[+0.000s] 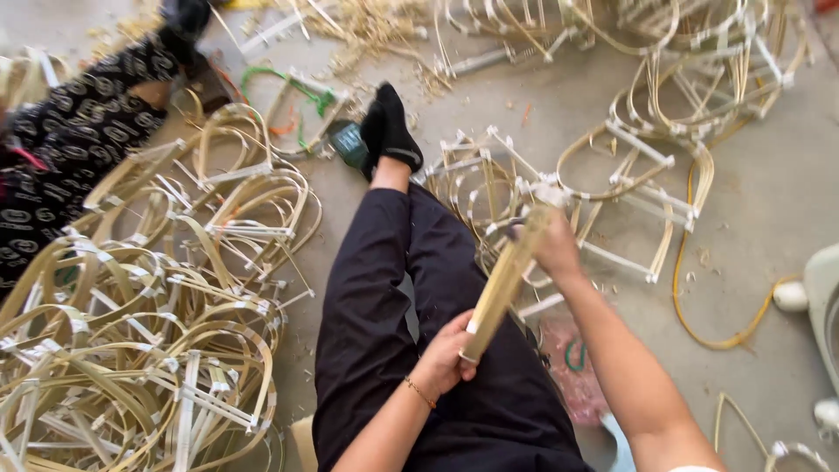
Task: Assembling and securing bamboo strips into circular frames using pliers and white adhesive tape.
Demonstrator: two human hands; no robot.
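I sit on a concrete floor with my legs in dark trousers stretched out. My left hand [446,357] grips the lower end of a bundle of pale bamboo strips [502,284] over my lap. My right hand [552,245] closes around the bundle's upper end, blurred by motion. The bundle slants up to the right between both hands. Just beyond my right hand lies a bent bamboo frame [612,188] taped at its joints.
A big heap of bent bamboo frames [149,332] lies at left, more frames [699,79] at the back right. Another person in a dark patterned garment [70,149] sits at far left. A yellow cord [708,336] curls at right, by a white object [821,297].
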